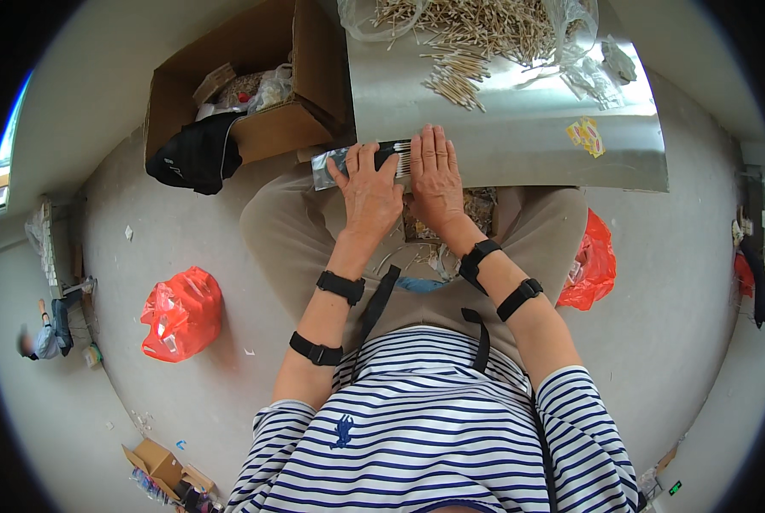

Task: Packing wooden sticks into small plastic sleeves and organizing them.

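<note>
At the near edge of the metal table (519, 154), my left hand (370, 190) is closed over a flat black and silver packet (321, 171), with its thumb and fingertips on top. Several cotton swabs (404, 157) lie side by side at the packet's right end, between my hands. My right hand (436, 177) lies flat against the swabs' right side, fingers stretched out and close together. A large heap of loose cotton swabs (493, 30) covers the far part of the table, and a smaller bunch (457, 79) spreads out nearer to me.
Yellow labels (586, 137) and clear plastic wrap (594, 81) lie on the table's right. An open cardboard box (284, 132) with a black cloth (196, 156) over its edge stands left. Red plastic bags (182, 314) rest on the floor. Another person (50, 336) is far left.
</note>
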`<state>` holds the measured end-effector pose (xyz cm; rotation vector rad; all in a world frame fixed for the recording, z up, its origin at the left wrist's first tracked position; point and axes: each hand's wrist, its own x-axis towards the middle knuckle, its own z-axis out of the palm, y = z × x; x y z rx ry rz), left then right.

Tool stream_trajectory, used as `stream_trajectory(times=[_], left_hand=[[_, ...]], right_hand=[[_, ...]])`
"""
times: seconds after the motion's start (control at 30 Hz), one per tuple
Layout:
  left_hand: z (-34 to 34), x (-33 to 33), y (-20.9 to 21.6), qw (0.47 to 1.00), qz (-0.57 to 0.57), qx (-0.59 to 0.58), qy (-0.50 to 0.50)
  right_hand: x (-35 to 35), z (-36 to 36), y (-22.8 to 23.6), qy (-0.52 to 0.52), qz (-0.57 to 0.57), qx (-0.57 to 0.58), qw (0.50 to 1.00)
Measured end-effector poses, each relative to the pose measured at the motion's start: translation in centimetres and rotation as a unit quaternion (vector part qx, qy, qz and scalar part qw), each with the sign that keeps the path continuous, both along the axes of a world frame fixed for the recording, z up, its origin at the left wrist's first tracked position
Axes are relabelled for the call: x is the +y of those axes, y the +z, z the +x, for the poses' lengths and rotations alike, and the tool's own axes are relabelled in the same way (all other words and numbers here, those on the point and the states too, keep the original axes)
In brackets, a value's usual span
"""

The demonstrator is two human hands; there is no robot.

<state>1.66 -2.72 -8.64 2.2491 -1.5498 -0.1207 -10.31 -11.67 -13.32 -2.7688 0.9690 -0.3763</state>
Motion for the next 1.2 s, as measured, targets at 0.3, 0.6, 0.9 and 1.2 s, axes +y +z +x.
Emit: stream_trajectory(times=[0.3,0.6,0.9,1.2], left_hand=[[0.7,-0.6,-1.6,0.999,-0.012,-0.044,-0.001],[-0.7,2.3,-0.8,0.99,0.081,-0.106,-0.045],[-3.2,1.4,-3.2,0.98,0.148,-0.135,0.001],[-2.5,1.3,-2.6,0.985,0.132,-0.108,0.002]], right_hand=[[0.0,0.1,0.4,0.004,0.005,0.016,1.0],[0.0,0.0,0.1,-0.001,0.004,0.006,1.0],[0.6,1.1,-1.0,-0.032,-0.046,0.027,0.998],[0.8,1.6,-1.4,-0.038,-0.058,0.029,0.997]])
